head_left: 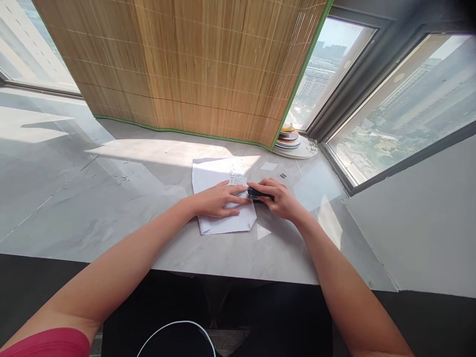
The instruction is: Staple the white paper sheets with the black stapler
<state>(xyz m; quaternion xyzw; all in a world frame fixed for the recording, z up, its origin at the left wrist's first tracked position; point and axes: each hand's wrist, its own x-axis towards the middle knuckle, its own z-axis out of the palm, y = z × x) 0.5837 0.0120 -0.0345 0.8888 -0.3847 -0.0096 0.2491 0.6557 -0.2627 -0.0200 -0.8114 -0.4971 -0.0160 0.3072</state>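
Observation:
White paper sheets (210, 173) lie on the marble-look ledge in front of me, with many staples (238, 171) dotted over their upper right part. My left hand (225, 199) rests flat on the paper, fingers spread and pointing right. A black stapler (260, 194) sits at the paper's right edge, its front end over the sheets. My right hand (277, 198) is wrapped round the stapler, thumb and fingers closed on it from the right. Left fingertips come close to the stapler's nose; whether they touch it I cannot tell.
Two small dark strips (283, 175) and a white paper scrap (268, 166) lie beyond my right hand. A white triangular scrap (263, 231) is near the front. Stacked plates (293, 146) stand in the window corner. A bamboo blind (186, 69) hangs behind. Tiny bits (125, 178) lie left.

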